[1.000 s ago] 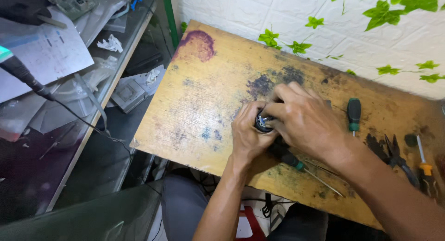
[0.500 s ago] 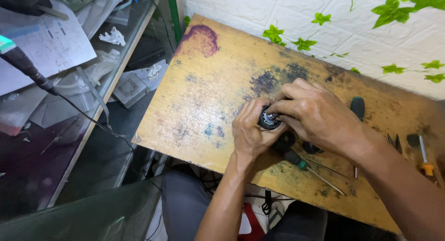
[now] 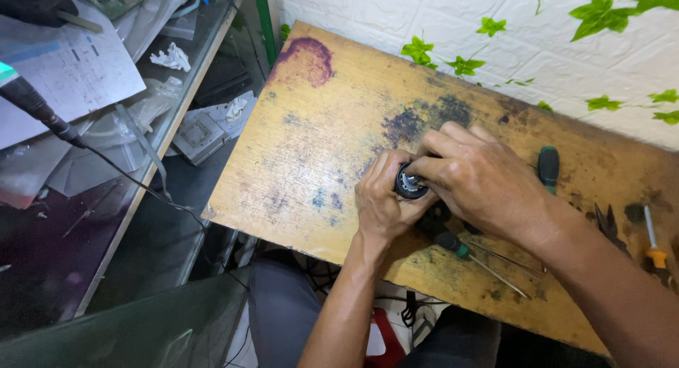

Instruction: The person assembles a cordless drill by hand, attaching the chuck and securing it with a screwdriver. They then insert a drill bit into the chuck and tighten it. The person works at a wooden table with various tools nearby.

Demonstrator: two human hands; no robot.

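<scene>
Since the earlier frames both hands have drifted slightly toward the stained centre of the bench [image 3: 304, 163], and the right hand [image 3: 488, 184] now covers more of the green-handled screwdriver [image 3: 549, 166] behind it; the work itself looks unchanged, so this seems a steady stretch of fiddling rather than a new step. Left hand [image 3: 382, 202] has its grip clamped around a small round black part [image 3: 410, 182] with a pale, shiny centre, held just above the bench; right-hand fingertips [image 3: 433, 171] are pinched together on the part's face, though what they pinch is too small to tell. Bench top is yellowed wood, scuffed, blotched purple and black, its near edge chipped; a second screwdriver [image 3: 481, 258] with thin metal shafts lies just under the right wrist; dark pliers [image 3: 608, 226] and a yellow-handled tool [image 3: 654, 244] rest well apart to the right. Crumpled papers [image 3: 71, 71] clutter the shelf at left.
</scene>
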